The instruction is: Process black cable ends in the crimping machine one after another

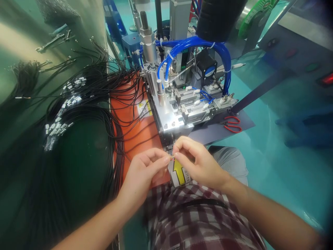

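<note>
My left hand is closed in a pinch, thumb against fingers, on the end of a cable whose thin coloured wires poke out past the fingertips. From the other side my right hand pinches the same wires, its fingertips almost touching the left ones. Both hands are just in front of a metal machine with pneumatic fittings. Beneath them lies a label with a yellow arrow. The cable's run inside my left hand is hidden.
Many black cables with bright metal-looking ends lie on the left, partly across an orange plate. Red-handled snips rest on a grey plate to the right. Thick blue hoses arch above the machine. Wrenches lie at upper left.
</note>
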A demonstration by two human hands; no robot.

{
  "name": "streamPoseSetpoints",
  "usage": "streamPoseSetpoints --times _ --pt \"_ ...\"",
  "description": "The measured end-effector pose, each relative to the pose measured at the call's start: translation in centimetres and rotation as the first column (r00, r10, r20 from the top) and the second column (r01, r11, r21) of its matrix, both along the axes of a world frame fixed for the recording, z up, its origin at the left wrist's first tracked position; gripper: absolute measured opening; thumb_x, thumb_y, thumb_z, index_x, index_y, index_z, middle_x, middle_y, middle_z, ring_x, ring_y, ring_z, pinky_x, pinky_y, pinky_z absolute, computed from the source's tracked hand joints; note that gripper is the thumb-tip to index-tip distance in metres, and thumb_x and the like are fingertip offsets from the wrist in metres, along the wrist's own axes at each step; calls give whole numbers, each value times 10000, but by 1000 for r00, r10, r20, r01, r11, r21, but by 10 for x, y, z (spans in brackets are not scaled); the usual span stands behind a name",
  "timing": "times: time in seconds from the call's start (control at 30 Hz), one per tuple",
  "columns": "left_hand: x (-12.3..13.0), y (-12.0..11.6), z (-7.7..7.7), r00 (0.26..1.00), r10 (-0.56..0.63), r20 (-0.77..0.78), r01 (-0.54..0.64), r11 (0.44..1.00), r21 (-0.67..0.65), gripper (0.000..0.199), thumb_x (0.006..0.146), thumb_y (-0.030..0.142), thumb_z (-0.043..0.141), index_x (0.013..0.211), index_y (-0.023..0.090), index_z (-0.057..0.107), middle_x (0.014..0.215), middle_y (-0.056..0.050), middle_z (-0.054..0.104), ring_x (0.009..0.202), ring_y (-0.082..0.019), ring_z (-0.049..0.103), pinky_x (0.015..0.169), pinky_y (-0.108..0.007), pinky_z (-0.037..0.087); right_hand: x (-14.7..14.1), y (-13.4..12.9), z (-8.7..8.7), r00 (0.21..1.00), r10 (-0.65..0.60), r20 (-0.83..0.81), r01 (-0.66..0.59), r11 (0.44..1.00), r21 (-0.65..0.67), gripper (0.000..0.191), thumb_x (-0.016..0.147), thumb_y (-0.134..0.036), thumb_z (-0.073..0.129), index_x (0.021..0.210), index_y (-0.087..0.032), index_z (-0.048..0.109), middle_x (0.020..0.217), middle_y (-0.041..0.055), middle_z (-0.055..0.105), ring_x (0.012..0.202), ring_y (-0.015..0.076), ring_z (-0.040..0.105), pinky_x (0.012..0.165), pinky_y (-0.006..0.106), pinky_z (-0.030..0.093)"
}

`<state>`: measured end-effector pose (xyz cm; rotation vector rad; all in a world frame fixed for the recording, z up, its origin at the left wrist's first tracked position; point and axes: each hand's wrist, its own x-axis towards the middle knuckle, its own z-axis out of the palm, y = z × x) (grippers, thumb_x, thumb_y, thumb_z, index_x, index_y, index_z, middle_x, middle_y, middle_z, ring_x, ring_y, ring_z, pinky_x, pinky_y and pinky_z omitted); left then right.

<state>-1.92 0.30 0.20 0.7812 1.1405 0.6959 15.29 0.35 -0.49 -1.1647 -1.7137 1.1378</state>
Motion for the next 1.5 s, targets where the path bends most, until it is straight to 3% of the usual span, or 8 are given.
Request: streamPoseSetpoints --times 0.17,0.4,0.53,1.0,1.1,1.27,1.37,1.5 --pt "0 1 1 998 -46 39 48 998 -41 227 745 333 733 681 151 613 430 95 330 405 -21 222 412 -154 169 4 3 0 996 67 57 -72 994 85 125 898 -96 460 813 -186 470 805 -5 495 720 127 470 667 272 391" --pt "-2 4 -1 993 -116 38 117 992 -40 211 726 294 752 678 136 621 456 71 423 390 -10 244 399 -154 169 10 5 -5 987 146 66 -151 984 93 129 899 -94 450 819 -196 441 820 1 471 730 134 448 669 271 388" --pt "-2 5 -1 997 -66 46 66 998 -1 205 771 303 712 697 138 616 514 32 524 400 -18 282 395 -160 157 10 4 -5 989 134 59 -137 989 54 125 904 -105 447 822 -199 439 813 -5 466 714 132 440 660 271 383" --pt "-3 8 3 991 -1 136 -6 998 55 181 772 299 719 768 142 630 536 36 548 416 -16 300 433 -179 160 -8 -5 -2 994 -83 -77 67 981 -183 119 916 -180 464 802 -195 492 778 -16 513 710 124 489 654 258 397" --pt "-2 7 3 990 23 138 -33 997 64 175 769 294 721 802 141 642 539 43 534 421 -14 312 447 -174 181 -13 -9 -1 976 -145 -163 85 942 -326 124 914 -217 472 798 -191 508 690 -32 499 602 103 452 559 235 373" --pt "-1 6 3 991 41 124 -50 996 76 159 778 280 714 827 138 662 546 46 522 427 -9 334 465 -164 209 -23 -17 6 900 -246 -359 -7 816 -577 176 890 -299 511 756 -188 487 510 -99 327 431 63 260 398 194 223" --pt "-1 5 3 992 57 113 -66 995 81 165 768 281 727 827 139 669 565 40 530 435 -11 350 460 -160 211 -28 -19 11 872 -297 -388 4 798 -602 205 880 -314 519 726 -184 484 514 -96 336 429 55 249 393 187 214" --pt "-1 2 1 995 61 81 -69 993 91 166 765 282 735 838 149 669 562 40 546 438 -15 361 454 -155 230 -30 -24 11 921 -320 -222 162 833 -529 179 892 -295 496 747 -190 505 553 -66 424 441 69 311 411 205 266"
